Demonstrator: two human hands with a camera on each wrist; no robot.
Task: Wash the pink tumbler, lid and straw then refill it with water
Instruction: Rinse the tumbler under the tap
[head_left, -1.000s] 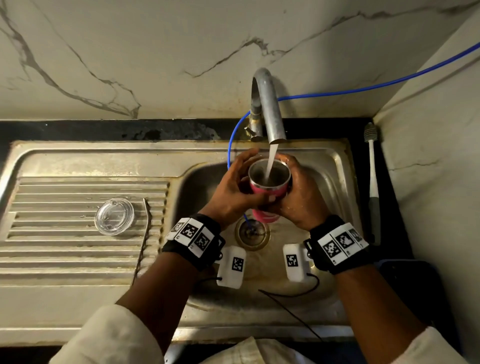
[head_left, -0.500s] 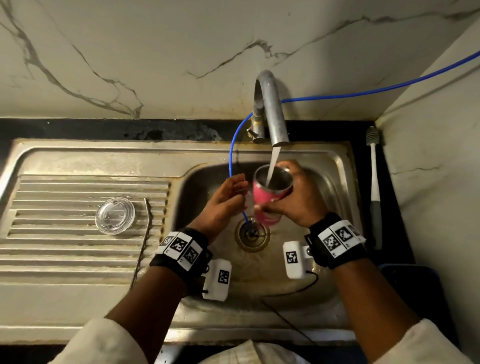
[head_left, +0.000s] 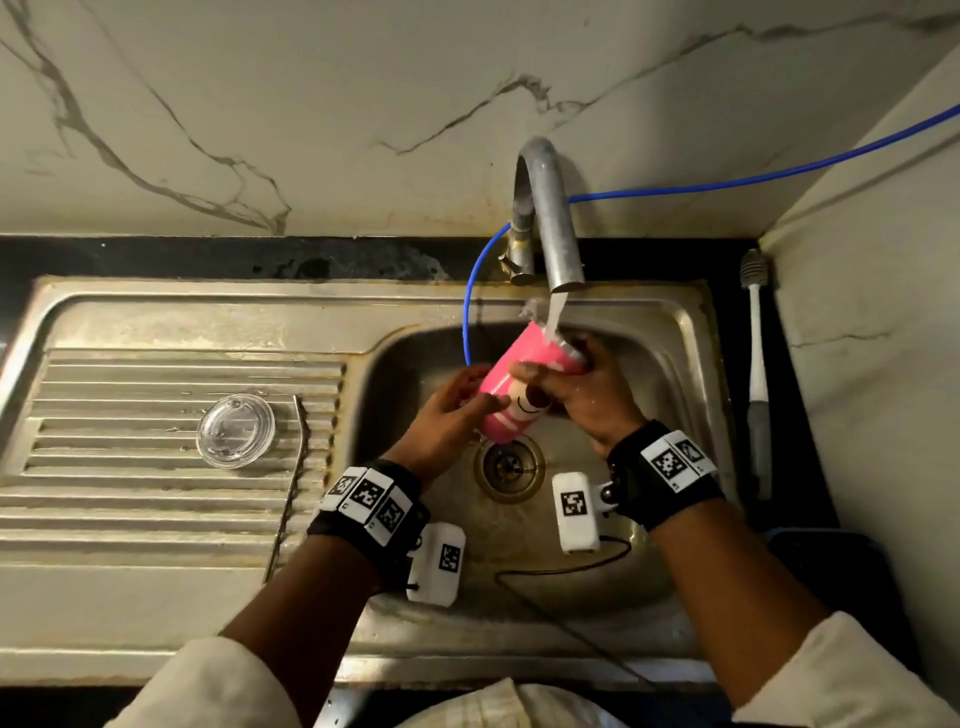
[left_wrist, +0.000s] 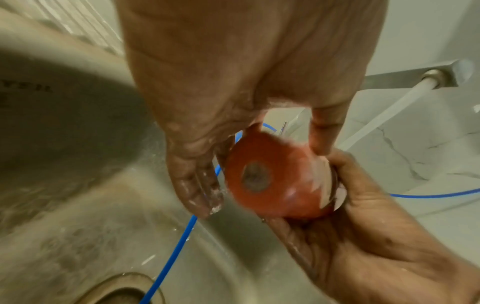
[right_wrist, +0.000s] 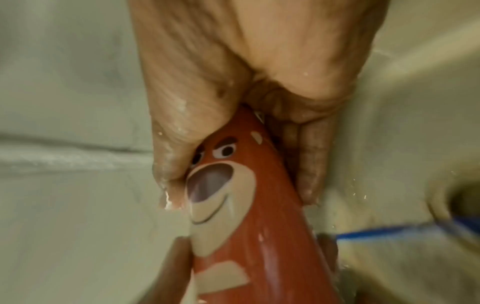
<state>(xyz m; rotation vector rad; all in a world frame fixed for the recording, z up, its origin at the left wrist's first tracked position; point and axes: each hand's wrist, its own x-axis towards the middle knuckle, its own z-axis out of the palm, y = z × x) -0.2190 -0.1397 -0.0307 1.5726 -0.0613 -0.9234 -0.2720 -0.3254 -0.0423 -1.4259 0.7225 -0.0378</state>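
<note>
The pink tumbler (head_left: 535, 345) with a bear face (right_wrist: 221, 185) lies tilted over the sink bowl, rim up under the tap and base (left_wrist: 259, 176) towards the drain. My right hand (head_left: 587, 384) grips its upper part, thumb across the side. My left hand (head_left: 452, 410) lies against the lower body, fingers (left_wrist: 194, 185) straight beside the base and thumb touching the side. Tap water (head_left: 553, 312) strikes the tumbler near the rim. The clear lid (head_left: 235, 430) and the metal straw (head_left: 291, 483) lie on the drainboard at the left.
The steel tap (head_left: 550, 228) arches over the back of the bowl. A blue hose (head_left: 470, 312) hangs down towards the drain (head_left: 509, 465). A long-handled brush (head_left: 756, 338) lies on the dark counter by the right wall. The ribbed drainboard (head_left: 130, 467) spreads left.
The tumbler stood upright under the stream with water running into it; it is now tipped over. My left hand had come off it and is back against its lower part.
</note>
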